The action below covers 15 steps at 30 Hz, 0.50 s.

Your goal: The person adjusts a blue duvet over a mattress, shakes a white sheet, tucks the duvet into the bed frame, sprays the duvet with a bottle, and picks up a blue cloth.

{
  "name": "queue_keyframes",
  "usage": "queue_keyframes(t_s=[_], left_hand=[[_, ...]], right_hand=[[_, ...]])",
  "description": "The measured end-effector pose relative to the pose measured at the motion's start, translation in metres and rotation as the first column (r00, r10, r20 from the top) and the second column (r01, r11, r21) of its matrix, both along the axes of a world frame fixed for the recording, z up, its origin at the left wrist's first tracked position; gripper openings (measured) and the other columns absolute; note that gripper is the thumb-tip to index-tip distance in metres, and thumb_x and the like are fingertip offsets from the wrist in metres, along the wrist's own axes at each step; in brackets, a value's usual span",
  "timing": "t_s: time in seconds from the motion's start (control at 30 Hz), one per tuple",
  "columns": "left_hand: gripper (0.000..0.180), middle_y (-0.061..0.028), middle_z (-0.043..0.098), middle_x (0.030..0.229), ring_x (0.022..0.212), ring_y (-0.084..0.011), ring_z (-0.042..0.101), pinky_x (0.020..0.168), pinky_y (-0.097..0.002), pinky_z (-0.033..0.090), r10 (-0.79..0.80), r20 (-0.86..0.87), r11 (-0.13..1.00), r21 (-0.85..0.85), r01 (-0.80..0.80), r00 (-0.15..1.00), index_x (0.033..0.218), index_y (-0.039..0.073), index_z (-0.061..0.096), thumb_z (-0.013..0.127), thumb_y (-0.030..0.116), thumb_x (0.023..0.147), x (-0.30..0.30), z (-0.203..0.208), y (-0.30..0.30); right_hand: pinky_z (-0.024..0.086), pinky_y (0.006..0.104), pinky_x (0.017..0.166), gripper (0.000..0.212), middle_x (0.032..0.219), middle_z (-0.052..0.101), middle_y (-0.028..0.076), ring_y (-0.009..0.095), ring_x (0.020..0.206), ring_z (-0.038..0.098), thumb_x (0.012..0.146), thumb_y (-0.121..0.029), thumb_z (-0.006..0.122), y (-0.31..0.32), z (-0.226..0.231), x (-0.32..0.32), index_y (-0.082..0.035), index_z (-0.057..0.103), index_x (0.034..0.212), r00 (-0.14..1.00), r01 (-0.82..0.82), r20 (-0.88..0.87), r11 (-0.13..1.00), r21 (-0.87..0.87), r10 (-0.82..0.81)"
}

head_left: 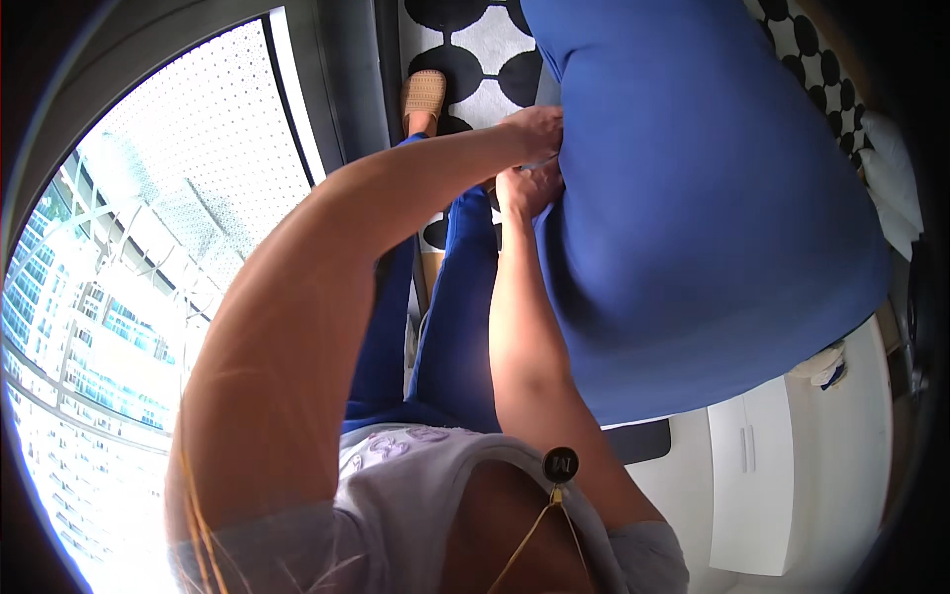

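A smooth blue bed sheet covers the mattress on my right, drawn taut over its top. At the mattress's near side, my left hand is closed on the sheet's edge, its fingertips hidden against the cloth. Just below it, my right hand also grips the sheet at the side, with its fingers curled and partly out of sight. A strip of greyish material shows beside the sheet above my left hand.
A large bright window fills the left side. Underfoot lies a black-and-white patterned rug, with my tan slipper on it. White pillows lie at the far right; a white cabinet stands beyond the bed's lower end.
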<state>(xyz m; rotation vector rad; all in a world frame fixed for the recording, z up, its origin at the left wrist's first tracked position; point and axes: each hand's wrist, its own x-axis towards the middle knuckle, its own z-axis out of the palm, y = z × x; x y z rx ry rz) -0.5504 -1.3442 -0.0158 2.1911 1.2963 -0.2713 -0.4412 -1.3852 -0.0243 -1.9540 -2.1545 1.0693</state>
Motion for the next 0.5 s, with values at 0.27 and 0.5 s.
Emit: queue_keyframes(t_s=[0.27,0.5], left_hand=[[0.02,-0.0017,0.063,0.098,0.103,-0.0209,0.054,0.097,-0.0301,0.038,0.208,0.176,0.962,0.143,-0.234,0.962,0.088,0.008,0.067,0.055,0.015,0.074,0.006,-0.003,-0.031],[0.035,0.003,0.053,0.116,0.116,-0.0154,0.043,0.101,-0.0293,0.031,0.045,0.367,0.942,0.294,-0.162,0.929,0.106,0.014,0.061,0.056,0.022,0.073,0.052,-0.015,-0.1]], right_hand=[[0.011,0.0417,0.11,0.082,0.138,0.017,0.033,0.039,0.132,0.015,0.073,-0.016,0.057,-0.079,0.049,0.046,0.013,0.011,0.135,0.94,-0.035,0.325,0.978,-0.203,0.101],[0.018,0.0429,0.107,0.09,0.135,0.029,0.029,0.041,0.125,0.026,0.071,-0.034,0.069,-0.06,0.035,0.061,0.009,0.021,0.132,0.997,0.009,0.075,0.993,-0.116,0.0]])
